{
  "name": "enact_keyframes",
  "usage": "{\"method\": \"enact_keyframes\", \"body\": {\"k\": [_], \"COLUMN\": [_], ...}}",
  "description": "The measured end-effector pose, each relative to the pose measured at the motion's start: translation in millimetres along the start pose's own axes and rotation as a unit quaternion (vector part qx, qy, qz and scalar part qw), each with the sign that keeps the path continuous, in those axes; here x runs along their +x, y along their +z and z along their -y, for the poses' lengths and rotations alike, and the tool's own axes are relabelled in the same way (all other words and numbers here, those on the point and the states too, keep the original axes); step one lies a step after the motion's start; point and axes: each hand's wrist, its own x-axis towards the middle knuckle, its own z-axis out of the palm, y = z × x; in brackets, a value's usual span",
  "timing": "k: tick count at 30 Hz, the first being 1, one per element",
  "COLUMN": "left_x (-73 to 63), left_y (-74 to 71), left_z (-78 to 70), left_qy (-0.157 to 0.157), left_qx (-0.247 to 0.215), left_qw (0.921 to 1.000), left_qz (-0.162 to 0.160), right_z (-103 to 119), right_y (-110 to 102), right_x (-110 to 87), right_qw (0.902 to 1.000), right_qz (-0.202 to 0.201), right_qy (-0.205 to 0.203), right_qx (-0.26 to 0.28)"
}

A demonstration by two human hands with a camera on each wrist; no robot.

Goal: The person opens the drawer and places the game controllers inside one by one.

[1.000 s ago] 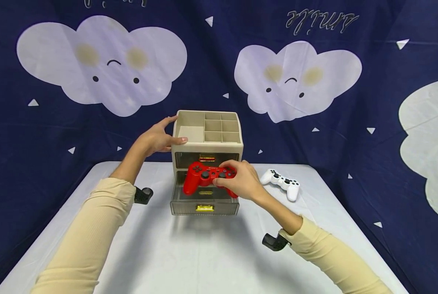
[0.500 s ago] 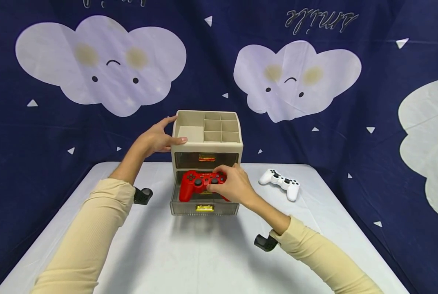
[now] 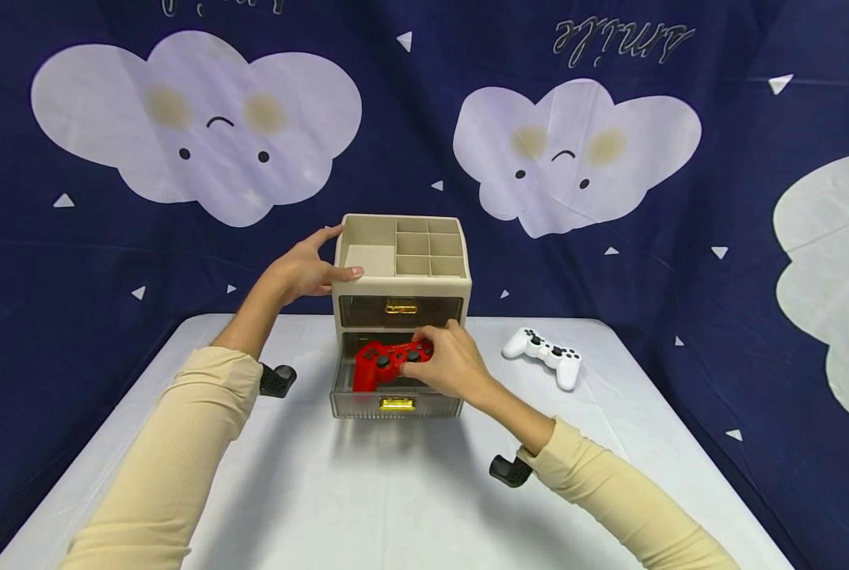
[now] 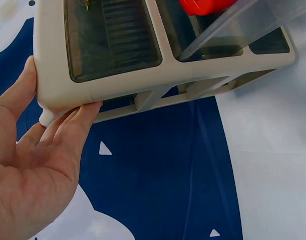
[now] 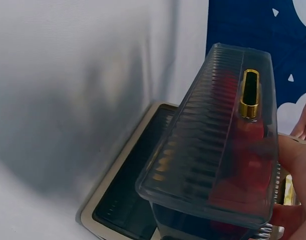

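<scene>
On the table (image 3: 396, 491), the organizer (image 3: 401, 286) is gripped at its left edge by the left hand (image 3: 309, 267), thumb over the rim. Inside its pulled-out drawer (image 3: 435, 406), the red controller (image 3: 390, 358) is pinched at its right end by the right hand (image 3: 455, 362) (the white controller (image 3: 544, 354) is left lying apart). The red controller could be snagged on the drawer's front wall if released askew. Compared with half a second ago, it has been lowered deeper.
</scene>
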Motion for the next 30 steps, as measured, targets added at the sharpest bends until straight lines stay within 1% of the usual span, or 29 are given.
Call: {"method": "enact_keyframes", "body": {"k": [5, 13, 18, 25, 30], "left_x": [-0.4, -0.2, 0.1, 0.4, -0.3], "left_y": [0.1, -0.1, 0.2, 0.5, -0.1], "left_z": [-0.2, 0.1, 0.3, 1.3, 0.9], "left_qy": [0.005, 0.0, 0.002, 0.004, 0.002], "left_qx": [-0.005, -0.005, -0.006, 0.007, 0.006], "left_qw": [1.0, 1.0, 1.0, 1.0, 1.0], "left_qz": [0.001, -0.001, -0.001, -0.005, -0.007], "right_z": [-2.0, -5.5, -6.5, -6.5, -6.5], "right_y": [2.1, 5.8, 6.1, 5.4, 5.0], "right_x": [0.7, -0.6, -1.1, -0.9, -0.1], "right_qw": [1.0, 0.9978, 0.9965, 0.9958, 0.9955], "right_qz": [0.006, 0.059, 0.071, 0.079, 0.084], "right_qy": [0.003, -0.01, -0.016, -0.012, -0.01], "right_qx": [-0.003, -0.029, -0.041, -0.044, -0.044]}}
